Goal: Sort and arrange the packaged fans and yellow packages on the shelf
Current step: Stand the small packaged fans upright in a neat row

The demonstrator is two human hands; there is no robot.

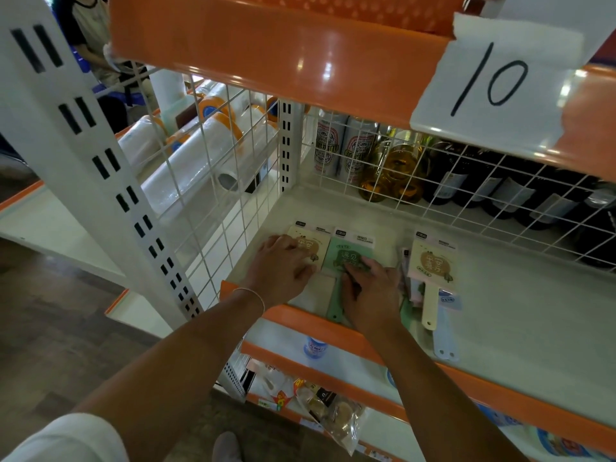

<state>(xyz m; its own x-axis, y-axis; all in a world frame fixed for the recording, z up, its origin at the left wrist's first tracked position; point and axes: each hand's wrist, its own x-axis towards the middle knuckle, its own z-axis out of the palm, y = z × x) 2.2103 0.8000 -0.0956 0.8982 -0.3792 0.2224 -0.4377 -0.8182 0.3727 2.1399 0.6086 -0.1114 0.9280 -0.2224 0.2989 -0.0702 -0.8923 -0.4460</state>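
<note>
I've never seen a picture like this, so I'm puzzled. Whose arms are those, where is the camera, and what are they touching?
There is no machine here. The camera sits on a person's head and looks down at their own arms. The left hand lies flat on a cream packaged fan. The right hand presses on a green packaged fan. Both fans lie on a white shelf. More fans sit in a small pile to the right. Neither hand is lifting anything. Behind the wire grid stand bottles.

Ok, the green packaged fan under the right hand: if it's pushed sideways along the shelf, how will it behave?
The green packaged fan lies flat, so it would probably slide, not roll or tip. Its glossy wrap looks slippery on the smooth shelf. Pressing as the right hand does should steady it.
</note>
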